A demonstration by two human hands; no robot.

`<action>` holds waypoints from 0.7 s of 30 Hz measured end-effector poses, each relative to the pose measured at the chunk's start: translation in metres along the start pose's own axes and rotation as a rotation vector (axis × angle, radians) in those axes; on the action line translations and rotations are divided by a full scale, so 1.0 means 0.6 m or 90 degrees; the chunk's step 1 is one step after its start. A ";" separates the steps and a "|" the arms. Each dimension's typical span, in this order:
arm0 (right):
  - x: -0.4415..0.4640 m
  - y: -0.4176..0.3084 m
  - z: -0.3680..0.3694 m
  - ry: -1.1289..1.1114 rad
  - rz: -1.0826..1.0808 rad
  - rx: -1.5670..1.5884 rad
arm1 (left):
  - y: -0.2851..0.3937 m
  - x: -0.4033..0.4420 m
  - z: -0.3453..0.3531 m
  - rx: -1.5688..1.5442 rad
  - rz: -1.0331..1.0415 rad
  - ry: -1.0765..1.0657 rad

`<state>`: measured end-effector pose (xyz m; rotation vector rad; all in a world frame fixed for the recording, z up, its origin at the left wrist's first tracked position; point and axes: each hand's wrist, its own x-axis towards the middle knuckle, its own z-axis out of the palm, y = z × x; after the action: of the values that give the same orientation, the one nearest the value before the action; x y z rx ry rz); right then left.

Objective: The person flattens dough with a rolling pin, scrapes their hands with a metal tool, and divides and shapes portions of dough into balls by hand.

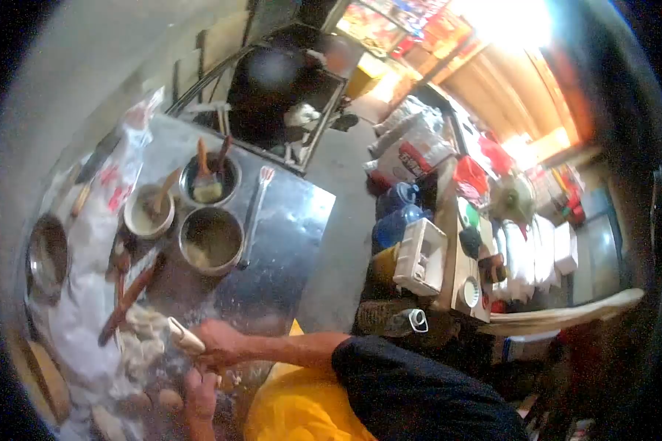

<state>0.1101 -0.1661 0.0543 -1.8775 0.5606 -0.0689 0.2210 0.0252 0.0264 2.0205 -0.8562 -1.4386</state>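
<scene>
My right hand (pixel 224 344) reaches in from the right, its fingers wrapped round a pale, flat, strip-like piece (pixel 186 336) that looks like dough. Just below it, near the table's front edge, is my left hand (pixel 199 395). Its fingers are blurred and partly hidden, so what they hold, if anything, is unclear. To the left of both hands lies a heap of pale dough (pixel 146 334) on the floury surface. Beyond that heap, a brown wooden rolling pin (pixel 130 305) lies slanted. Several rounded dough pieces (pixel 171 400) sit beside my left hand.
On the metal table (pixel 287 235) stand a pot of pale contents (pixel 212 240), a pot with brushes (pixel 210 180) and a white bowl (pixel 149 211). Long metal tongs (pixel 256 213) lie beside them. A white crate (pixel 421 257) and blue water bottles (pixel 399 220) stand right.
</scene>
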 end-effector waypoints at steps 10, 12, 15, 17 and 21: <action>0.036 0.035 -0.066 0.107 0.113 -0.065 | 0.069 0.046 -0.005 -0.541 0.012 0.328; 0.001 0.065 -0.022 0.132 -0.033 0.048 | 0.106 0.045 0.021 -0.541 0.047 0.333; -0.055 0.006 -0.026 0.146 -0.001 0.183 | 0.136 0.037 0.045 -0.509 0.201 0.284; -0.079 -0.019 -0.037 0.225 0.031 0.310 | 0.161 0.030 0.064 -0.376 0.249 0.318; -0.103 0.004 -0.029 0.313 -0.094 0.006 | 0.176 0.005 0.072 -0.102 0.295 0.295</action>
<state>0.0491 -0.1569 0.0720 -1.8939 0.7478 -0.6413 0.1596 -0.0497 0.0870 1.7736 -0.8901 -0.7214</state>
